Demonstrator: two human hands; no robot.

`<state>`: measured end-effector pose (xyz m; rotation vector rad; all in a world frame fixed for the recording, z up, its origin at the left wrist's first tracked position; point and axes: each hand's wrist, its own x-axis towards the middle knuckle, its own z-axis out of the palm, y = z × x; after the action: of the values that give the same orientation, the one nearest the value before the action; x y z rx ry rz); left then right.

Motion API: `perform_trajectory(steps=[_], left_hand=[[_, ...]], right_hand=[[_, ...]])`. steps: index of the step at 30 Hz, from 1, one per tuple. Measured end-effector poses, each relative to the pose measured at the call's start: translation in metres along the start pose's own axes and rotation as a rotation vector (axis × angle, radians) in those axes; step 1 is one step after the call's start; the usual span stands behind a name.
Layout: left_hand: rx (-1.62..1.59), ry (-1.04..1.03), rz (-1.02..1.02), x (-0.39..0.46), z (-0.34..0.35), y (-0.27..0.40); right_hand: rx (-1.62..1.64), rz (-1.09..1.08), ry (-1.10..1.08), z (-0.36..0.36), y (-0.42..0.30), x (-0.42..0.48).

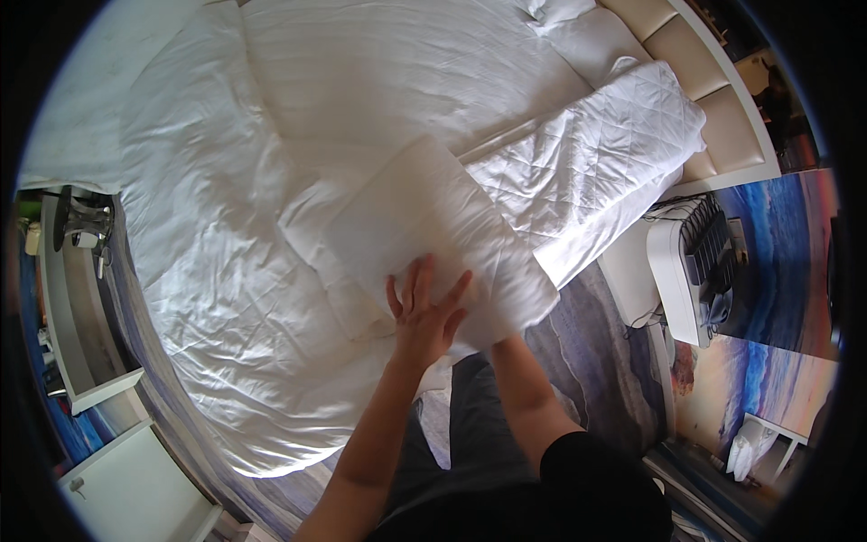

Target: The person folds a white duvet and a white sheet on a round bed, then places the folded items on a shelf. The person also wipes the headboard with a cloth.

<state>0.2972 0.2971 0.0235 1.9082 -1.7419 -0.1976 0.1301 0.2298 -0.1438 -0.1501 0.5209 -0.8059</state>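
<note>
A white pillow (467, 217), slightly blurred, is tilted up in front of me over the near side of the bed. My left hand (427, 318) is against its near face with the fingers spread apart. My right forearm (528, 386) reaches to the pillow's lower edge, and the hand itself is hidden behind or under it. Around the pillow lies a crumpled white duvet (217, 305), spread to the left and hanging over the bed's edge. To the right, a quilted white cover (582, 149) lies folded back across the bed.
A white sheet (406, 68) covers the mattress beyond. Another pillow (596, 40) rests by the padded beige headboard (731, 122). At the right stands a white bedside unit (670, 284) with dark cables. Patterned carpet (596, 359) runs beside the bed; a white cabinet (135, 488) stands lower left.
</note>
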Motion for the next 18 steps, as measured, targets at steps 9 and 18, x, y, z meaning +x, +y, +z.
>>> perform_trajectory(steps=[9, 18], left_hand=[[0.161, -0.208, -0.164, 0.068, 0.172, 0.016], [0.428, -0.199, -0.512, 0.063, 0.188, 0.031]], right_hand=[[0.318, -0.017, -0.081, -0.082, -0.093, 0.039], [-0.223, 0.045, 0.088, -0.061, -0.234, 0.008]])
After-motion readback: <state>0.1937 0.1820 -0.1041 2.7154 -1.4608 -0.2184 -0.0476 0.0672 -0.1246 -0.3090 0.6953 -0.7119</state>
